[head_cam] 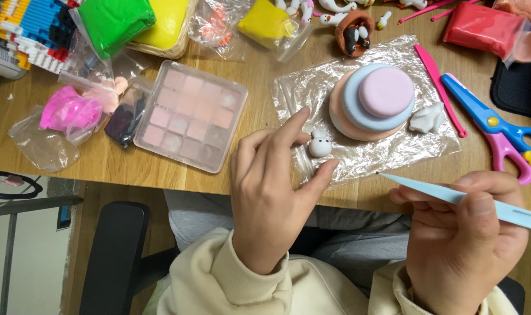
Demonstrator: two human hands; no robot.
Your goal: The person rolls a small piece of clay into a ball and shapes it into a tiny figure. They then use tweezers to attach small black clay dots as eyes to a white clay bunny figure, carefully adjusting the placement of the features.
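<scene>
Two hands, left hand (271, 192) beside bunny (319, 143), scissors (499, 131) near

2 hands (265, 204), 1 scissors (499, 131), 3 stacked clay discs (370, 102).

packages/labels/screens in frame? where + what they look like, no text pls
Clear bag, top left: green clay block.
Clear bag, top centre: yellow clay.
Clear bag, top right: red clay.
Clear bag, left: pink clay.
Clear lidded case, beside the left hand: square, pink-toned squares in a grid.
Clear film sheet, centre: under a stacked clay cake and small white figure.
No screens or signs visible.
</scene>
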